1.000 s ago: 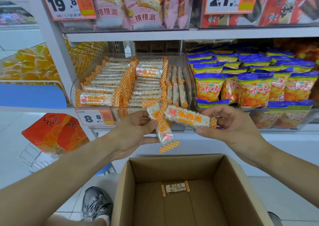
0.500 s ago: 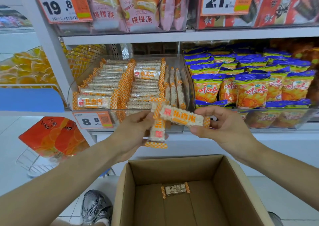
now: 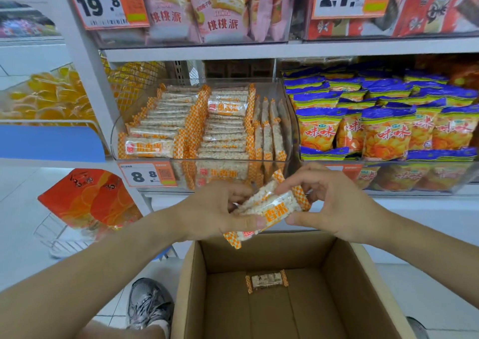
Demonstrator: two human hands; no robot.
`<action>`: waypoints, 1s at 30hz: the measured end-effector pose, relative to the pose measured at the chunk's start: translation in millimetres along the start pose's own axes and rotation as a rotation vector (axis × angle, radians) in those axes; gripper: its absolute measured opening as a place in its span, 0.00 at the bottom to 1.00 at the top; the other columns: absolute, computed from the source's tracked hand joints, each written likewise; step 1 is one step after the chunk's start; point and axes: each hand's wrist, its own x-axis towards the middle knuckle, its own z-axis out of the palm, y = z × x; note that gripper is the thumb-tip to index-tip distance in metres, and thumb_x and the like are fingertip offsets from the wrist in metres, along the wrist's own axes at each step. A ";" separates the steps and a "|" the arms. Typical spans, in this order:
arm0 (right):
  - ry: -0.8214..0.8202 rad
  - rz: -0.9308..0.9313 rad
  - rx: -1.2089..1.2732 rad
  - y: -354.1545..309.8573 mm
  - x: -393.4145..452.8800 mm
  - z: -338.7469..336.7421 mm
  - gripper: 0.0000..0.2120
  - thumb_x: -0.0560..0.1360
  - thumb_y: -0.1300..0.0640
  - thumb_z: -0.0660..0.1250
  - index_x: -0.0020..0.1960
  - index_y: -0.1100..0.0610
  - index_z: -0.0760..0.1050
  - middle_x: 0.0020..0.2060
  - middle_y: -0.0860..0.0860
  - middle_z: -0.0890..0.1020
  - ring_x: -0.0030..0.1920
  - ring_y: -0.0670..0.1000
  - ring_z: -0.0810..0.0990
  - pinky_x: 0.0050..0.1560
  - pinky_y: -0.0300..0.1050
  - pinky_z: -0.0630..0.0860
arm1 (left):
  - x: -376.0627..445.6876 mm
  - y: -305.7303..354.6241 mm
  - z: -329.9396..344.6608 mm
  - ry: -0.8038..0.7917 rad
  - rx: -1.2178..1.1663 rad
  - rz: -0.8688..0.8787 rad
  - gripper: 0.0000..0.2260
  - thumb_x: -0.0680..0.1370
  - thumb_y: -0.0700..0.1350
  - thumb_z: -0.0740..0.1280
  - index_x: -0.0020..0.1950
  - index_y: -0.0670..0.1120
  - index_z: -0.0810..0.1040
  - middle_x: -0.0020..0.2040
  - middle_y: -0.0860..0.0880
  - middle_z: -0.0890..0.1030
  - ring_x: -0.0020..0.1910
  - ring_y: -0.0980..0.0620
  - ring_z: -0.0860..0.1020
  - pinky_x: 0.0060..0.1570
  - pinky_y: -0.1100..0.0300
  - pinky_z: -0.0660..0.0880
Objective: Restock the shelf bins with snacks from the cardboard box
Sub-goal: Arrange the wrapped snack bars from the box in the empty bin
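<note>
Two orange-and-white rice bars [image 3: 269, 210] are stacked together between my hands, just above the cardboard box [image 3: 342, 287]. My left hand [image 3: 215, 211] pinches their lower left end and my right hand [image 3: 329, 204] grips their upper right end. One more bar [image 3: 267, 279] lies alone on the box floor. Right behind my hands stands the clear shelf bin [image 3: 286, 121], holding rows of the same bars.
A bin of blue-and-orange chip bags [image 3: 383, 126] sits to the right. Pink cake packs [image 3: 223, 9] fill the shelf above. An orange bag [image 3: 88, 198] rests in a wire rack at lower left. My grey shoe [image 3: 149, 305] is beside the box.
My hands came together and dropped a little. The two bars, held crossed and apart before, now lie stacked against each other.
</note>
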 end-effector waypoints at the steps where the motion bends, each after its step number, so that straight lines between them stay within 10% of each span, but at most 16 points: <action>1: -0.019 -0.001 -0.035 -1.1 0.1 -0.5 0.23 0.65 0.49 0.81 0.57 0.38 0.80 0.54 0.47 0.76 0.51 0.48 0.80 0.51 0.49 0.79 | -0.5 0.8 -0.8 0.004 0.008 -0.001 0.21 0.74 0.47 0.76 0.66 0.46 0.77 0.57 0.52 0.85 0.54 0.58 0.83 0.59 0.63 0.78; 6: -0.188 0.032 0.014 -9.3 -2.4 -2.9 0.31 0.66 0.45 0.82 0.66 0.37 0.74 0.63 0.44 0.74 0.61 0.47 0.78 0.61 0.48 0.77 | -8.5 5.7 -9.9 -0.085 0.108 0.034 0.21 0.75 0.49 0.75 0.68 0.51 0.77 0.61 0.59 0.80 0.58 0.71 0.77 0.55 0.76 0.72; 10: -0.270 0.034 0.115 -21.4 -0.1 2.9 0.20 0.71 0.51 0.78 0.62 0.47 0.80 0.55 0.47 0.83 0.54 0.51 0.83 0.53 0.47 0.80 | -18.0 11.6 -14.7 -0.086 0.221 0.115 0.19 0.76 0.49 0.75 0.66 0.51 0.81 0.61 0.57 0.82 0.59 0.62 0.79 0.61 0.71 0.72; 16: 0.015 -0.045 0.066 -45.1 25.4 3.0 0.18 0.70 0.50 0.75 0.60 0.50 0.82 0.51 0.38 0.85 0.49 0.38 0.83 0.48 0.36 0.79 | -27.7 7.5 -38.3 0.435 0.175 0.196 0.29 0.70 0.62 0.73 0.69 0.61 0.72 0.63 0.65 0.74 0.60 0.72 0.70 0.58 0.76 0.67; 23: 0.337 -0.056 -0.175 -44.4 126.4 4.6 0.14 0.74 0.54 0.76 0.58 0.49 0.80 0.53 0.42 0.81 0.54 0.35 0.78 0.58 0.30 0.71 | -10.1 -45.4 -66.6 0.860 0.635 0.142 0.35 0.74 0.66 0.59 0.75 0.47 0.69 0.75 0.40 0.64 0.76 0.38 0.59 0.73 0.36 0.57; 30: 0.327 0.186 -0.226 -6.5 210.1 23.8 0.16 0.77 0.56 0.72 0.63 0.56 0.76 0.66 0.54 0.76 0.63 0.49 0.76 0.50 0.31 0.66 | 0.7 -74.2 -68.0 0.749 0.822 0.028 0.38 0.77 0.69 0.46 0.81 0.49 0.60 0.79 0.37 0.59 0.79 0.35 0.53 0.74 0.33 0.50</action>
